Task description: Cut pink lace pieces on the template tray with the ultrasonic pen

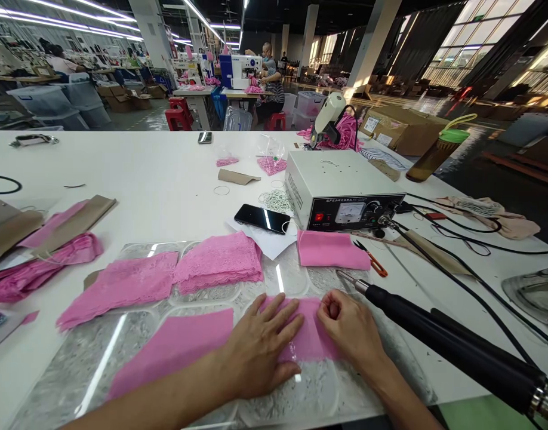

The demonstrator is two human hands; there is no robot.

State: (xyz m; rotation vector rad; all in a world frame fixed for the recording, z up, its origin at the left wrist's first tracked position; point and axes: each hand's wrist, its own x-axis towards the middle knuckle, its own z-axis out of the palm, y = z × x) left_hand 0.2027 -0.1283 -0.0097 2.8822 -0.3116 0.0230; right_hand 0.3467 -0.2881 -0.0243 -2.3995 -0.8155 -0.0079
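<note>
My left hand (267,343) lies flat with fingers spread on a pink fabric piece (307,334) at the front of the mat. At that piece's right side my right hand (352,325) is closed, its fingers curled and pinching the fabric edge; the fingertips are partly hidden. Left of my hands is a larger pink fabric panel (184,340). Behind it are two stacks of pink lace fabric, the left stack (135,278) and the middle stack (220,260). A folded pink piece (330,249) sits in front of the grey control box (345,185).
A black pen-like tool (417,316) with a metal tip and cable lies right of my right hand. Orange-handled snips (376,263), a black phone (262,219) and pale elastic loops (276,202) are around the box. A bottle (437,156) stands at the back right.
</note>
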